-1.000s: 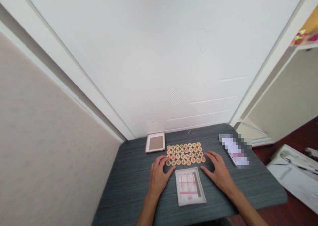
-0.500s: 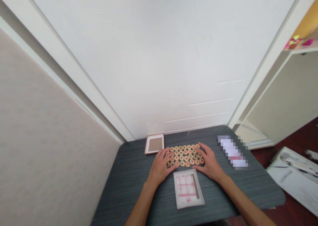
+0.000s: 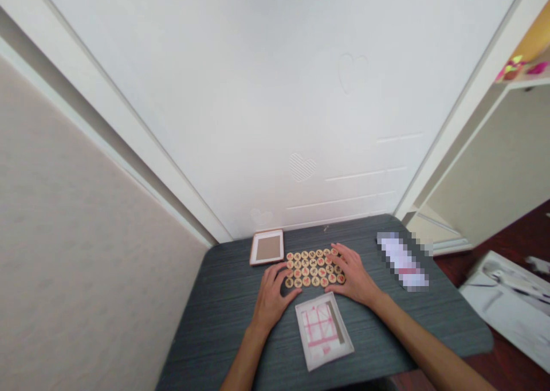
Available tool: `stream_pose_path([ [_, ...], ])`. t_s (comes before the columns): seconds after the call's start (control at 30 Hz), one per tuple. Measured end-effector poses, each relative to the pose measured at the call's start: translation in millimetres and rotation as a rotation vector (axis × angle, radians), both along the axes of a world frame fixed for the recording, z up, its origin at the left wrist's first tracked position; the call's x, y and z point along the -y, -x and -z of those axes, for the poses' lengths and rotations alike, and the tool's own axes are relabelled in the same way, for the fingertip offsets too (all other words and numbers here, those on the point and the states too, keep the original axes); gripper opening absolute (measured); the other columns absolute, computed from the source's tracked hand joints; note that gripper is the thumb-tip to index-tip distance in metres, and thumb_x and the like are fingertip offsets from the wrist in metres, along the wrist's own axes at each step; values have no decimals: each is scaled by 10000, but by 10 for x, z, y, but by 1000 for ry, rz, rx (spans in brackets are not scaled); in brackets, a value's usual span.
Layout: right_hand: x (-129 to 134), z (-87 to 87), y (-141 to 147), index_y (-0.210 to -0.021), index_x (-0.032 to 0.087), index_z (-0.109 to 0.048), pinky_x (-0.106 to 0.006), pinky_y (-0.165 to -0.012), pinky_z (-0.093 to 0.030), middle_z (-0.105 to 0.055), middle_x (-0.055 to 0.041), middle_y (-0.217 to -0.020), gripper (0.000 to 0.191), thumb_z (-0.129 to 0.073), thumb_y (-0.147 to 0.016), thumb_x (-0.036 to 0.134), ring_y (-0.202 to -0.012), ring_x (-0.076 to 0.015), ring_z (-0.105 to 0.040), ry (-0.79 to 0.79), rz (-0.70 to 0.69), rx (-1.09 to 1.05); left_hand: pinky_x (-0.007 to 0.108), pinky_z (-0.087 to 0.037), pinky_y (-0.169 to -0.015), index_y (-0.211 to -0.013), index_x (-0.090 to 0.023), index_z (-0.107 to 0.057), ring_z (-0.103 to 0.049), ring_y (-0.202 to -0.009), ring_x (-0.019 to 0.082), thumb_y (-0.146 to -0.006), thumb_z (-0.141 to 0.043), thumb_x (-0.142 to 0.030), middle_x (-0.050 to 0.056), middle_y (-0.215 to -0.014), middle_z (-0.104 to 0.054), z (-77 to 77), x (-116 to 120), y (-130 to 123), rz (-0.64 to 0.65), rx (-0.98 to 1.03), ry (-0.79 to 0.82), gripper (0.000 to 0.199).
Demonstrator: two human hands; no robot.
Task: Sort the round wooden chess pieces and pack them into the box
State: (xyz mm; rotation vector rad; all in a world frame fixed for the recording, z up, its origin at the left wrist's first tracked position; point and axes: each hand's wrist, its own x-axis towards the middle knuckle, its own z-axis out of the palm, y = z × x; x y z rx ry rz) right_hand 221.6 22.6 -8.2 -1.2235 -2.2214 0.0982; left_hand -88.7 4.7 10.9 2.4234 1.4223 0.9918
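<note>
Round wooden Chinese chess pieces (image 3: 313, 269) with red and black characters lie face up in several tight rows on the dark table. My left hand (image 3: 271, 294) rests at the left end of these rows, its thumb and fingers spread around the edge. At the right end, my right hand (image 3: 353, 276) lies with fingers apart, partly covering the last pieces. Just in front of the rows sits an open white box tray (image 3: 303, 336), slightly turned, with a folded sheet printed in pink lines inside.
A shallow box lid (image 3: 254, 252) with a brown inside stands at the back left. Toward the right of the table (image 3: 215, 322) lies a blurred-out flat object (image 3: 401, 260). A white panelled door (image 3: 266, 93) rises behind, and a wall (image 3: 64, 219) borders the left.
My right hand has shifted left along the pieces. My left hand has drawn back slightly, showing more of the leftmost pieces. The white box tray has turned and its near end sits a little lower.
</note>
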Motion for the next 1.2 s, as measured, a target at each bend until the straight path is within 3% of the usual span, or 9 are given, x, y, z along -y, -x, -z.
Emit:
stream_pose_path([
  [0.57, 7, -4, 42, -1362, 231, -581, -544, -1120, -381, -459, -167, -1517, 739, -744, -771, 645, -1396, -363, -429, -22, 48, -17, 499, -494, -1059, -1194, -267, -636, -558, -1242, 289, -830, -788, -394, 77, -1331, -608, 22, -32, 2, -33, 9, 16, 415],
  [0.83, 109, -3, -135, -1450, 268, -519, -543, -1111, -405, -474, -148, -1513, 783, -742, -786, 619, -1377, -370, -460, -27, 110, -46, 483, -494, -1056, -1199, -271, -639, -570, -1223, 284, -827, -781, -429, 76, -1308, -599, 86, 6, 45, -111, 77, 77, 428],
  [1.0, 233, 44, -324, -1368, 269, -578, -556, -1114, -416, -510, -134, -1477, 633, -715, -832, 577, -1350, -351, -491, -27, 180, -149, 408, -555, -937, -1187, -249, -648, -652, -994, 216, -847, -748, -433, 87, -1295, -587, 59, -3, 24, -144, 228, 150, 400],
  [1.1, 358, 37, -410, -1315, 259, -613, -523, -1073, -472, -607, -129, -1357, 487, -636, -908, 526, -1252, -316, -576, -7, 248, -262, 364, -565, -820, -1136, -224, -658, -643, -822, 183, -921, -639, -433, 77, -1100, -652, -23, 85, 37, -204, 308, 174, 301],
  [1.2, 562, -2, -424, -1207, 248, -665, -427, -897, -574, -718, -104, -1102, 368, -569, -953, 496, -1003, -272, -686, 124, 287, -359, 305, -545, -695, -1157, -227, -640, -626, -699, 166, -966, -554, -450, 25, -855, -665, -96, 318, 66, -168, 316, 335, 306],
])
